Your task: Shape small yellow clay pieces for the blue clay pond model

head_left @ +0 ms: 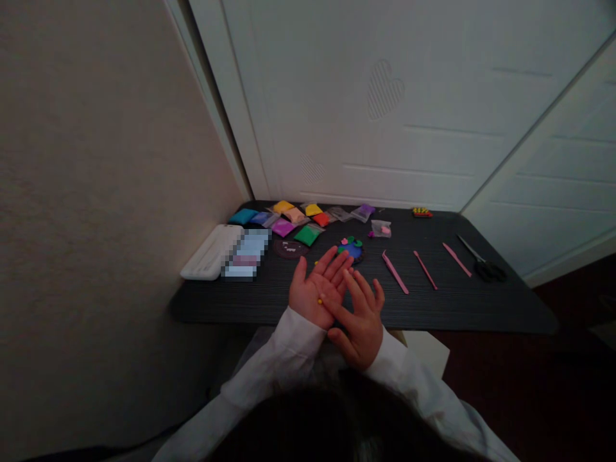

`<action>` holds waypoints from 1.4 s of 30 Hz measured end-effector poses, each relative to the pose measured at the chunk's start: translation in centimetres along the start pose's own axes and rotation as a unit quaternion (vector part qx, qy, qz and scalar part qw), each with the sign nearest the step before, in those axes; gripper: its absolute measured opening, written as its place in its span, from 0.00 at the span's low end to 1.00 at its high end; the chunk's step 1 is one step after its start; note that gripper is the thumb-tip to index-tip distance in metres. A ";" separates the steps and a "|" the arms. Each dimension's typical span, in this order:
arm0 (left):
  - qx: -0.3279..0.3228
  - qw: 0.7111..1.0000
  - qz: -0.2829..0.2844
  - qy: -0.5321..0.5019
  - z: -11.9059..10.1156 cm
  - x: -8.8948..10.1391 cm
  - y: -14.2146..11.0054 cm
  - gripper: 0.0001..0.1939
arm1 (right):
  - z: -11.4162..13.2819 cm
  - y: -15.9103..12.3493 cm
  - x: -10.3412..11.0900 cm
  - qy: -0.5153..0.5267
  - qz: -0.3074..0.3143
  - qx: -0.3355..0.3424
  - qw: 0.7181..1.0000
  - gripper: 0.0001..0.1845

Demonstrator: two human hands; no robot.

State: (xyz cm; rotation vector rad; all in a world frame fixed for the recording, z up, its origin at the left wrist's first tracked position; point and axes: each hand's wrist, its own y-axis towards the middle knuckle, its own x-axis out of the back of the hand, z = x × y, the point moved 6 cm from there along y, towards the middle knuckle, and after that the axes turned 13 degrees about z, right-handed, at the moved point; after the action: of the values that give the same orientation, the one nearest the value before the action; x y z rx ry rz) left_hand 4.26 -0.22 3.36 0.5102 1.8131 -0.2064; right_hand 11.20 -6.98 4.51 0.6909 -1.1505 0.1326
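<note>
My left hand (312,286) lies palm up over the front of the dark table, its fingers stretched out. A tiny yellow ball (320,301), apparently of modelling clay, rests on that palm. The index finger of my right hand (360,327) reaches across and points onto the palm right at the ball; its other fingers are spread. Just beyond my left fingertips sits a round blue clay piece (355,250) with green and pink bits on it, partly hidden by the fingers. A small yellow bit (316,262) shows beside my left fingers.
Packets of coloured clay, one of them green (308,235), lie along the back left. At left are a white case (212,253) and a lit, blurred screen (248,253). Pink tools (395,273) and black-handled scissors (488,271) lie to the right. A white door (337,128) stands behind.
</note>
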 end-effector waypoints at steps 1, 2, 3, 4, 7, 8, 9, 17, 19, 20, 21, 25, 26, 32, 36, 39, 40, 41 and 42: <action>-0.002 1.000 -0.001 0.001 0.0 0.1 0.0 0.27 | 0.1 0.0 0.0 0.002 0.001 0.003 1.000 0.25; -0.004 1.000 -0.001 0.002 0.0 0.2 0.1 0.27 | 0.2 0.1 0.0 0.004 0.002 0.006 1.000 0.25; -0.006 1.000 -0.002 0.003 -0.1 0.4 0.1 0.27 | 0.3 0.1 0.0 0.007 0.005 0.010 1.000 0.24; -0.007 1.000 -0.003 0.004 0.0 0.5 0.1 0.28 | 0.4 0.2 0.0 0.010 0.007 0.014 1.000 0.24; -0.002 1.000 0.002 0.005 0.1 0.6 0.1 0.28 | 0.4 0.3 -0.2 0.019 0.015 0.014 1.000 0.24; 0.002 1.000 0.004 0.005 0.1 0.5 0.1 0.29 | 0.3 0.3 -0.2 0.021 0.016 0.012 1.000 0.24; 0.005 1.000 0.007 0.005 0.1 0.5 0.1 0.29 | 0.3 0.3 -0.2 0.024 0.017 0.009 1.000 0.24; -0.005 1.000 0.011 0.012 -0.2 0.5 0.2 0.30 | 0.6 0.2 -0.2 0.045 0.019 0.022 0.999 0.23; 0.004 1.000 0.013 0.013 -0.1 0.4 0.2 0.30 | 0.5 0.3 -0.3 0.047 0.018 0.012 0.999 0.24; 0.005 1.000 0.013 0.014 -0.1 0.3 0.2 0.30 | 0.4 0.2 -0.2 0.047 0.016 0.009 0.999 0.24; 0.003 1.000 0.013 0.014 -0.2 0.2 0.2 0.30 | 0.4 0.2 -0.2 0.048 0.016 0.007 0.999 0.23; -0.006 1.000 0.010 0.018 -0.3 0.1 0.2 0.29 | 0.5 0.1 -0.4 0.049 0.024 0.016 0.998 0.23; -0.002 1.000 0.009 0.019 -0.1 0.1 0.2 0.29 | 0.6 0.1 -0.4 0.049 0.026 0.016 0.998 0.23; 0.007 1.000 0.009 0.019 0.1 0.2 0.3 0.30 | 0.3 0.0 -0.4 0.043 0.020 -0.001 0.999 0.25; 0.002 1.000 0.011 0.018 0.2 0.5 0.4 0.30 | 0.7 0.0 -0.4 0.044 0.026 0.011 0.999 0.24; 0.020 1.000 0.010 0.015 0.6 0.7 0.4 0.30 | 0.7 0.1 -0.5 0.043 0.026 0.004 0.999 0.26; 0.023 1.000 0.009 0.014 0.6 0.7 0.4 0.30 | 0.6 0.1 -0.5 0.041 0.025 0.002 0.999 0.26; 0.021 1.000 0.008 0.013 0.5 0.8 0.4 0.30 | 0.5 0.1 -0.5 0.040 0.024 0.001 0.999 0.26; 0.016 1.000 0.006 0.013 0.4 0.8 0.4 0.30 | 0.5 0.1 -0.5 0.040 0.024 0.003 0.999 0.26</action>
State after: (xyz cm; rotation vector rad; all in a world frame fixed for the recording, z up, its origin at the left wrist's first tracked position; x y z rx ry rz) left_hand 4.62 0.20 2.50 0.5491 1.8336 -0.2226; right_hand 10.52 -7.08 4.18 0.6577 -1.0914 0.2029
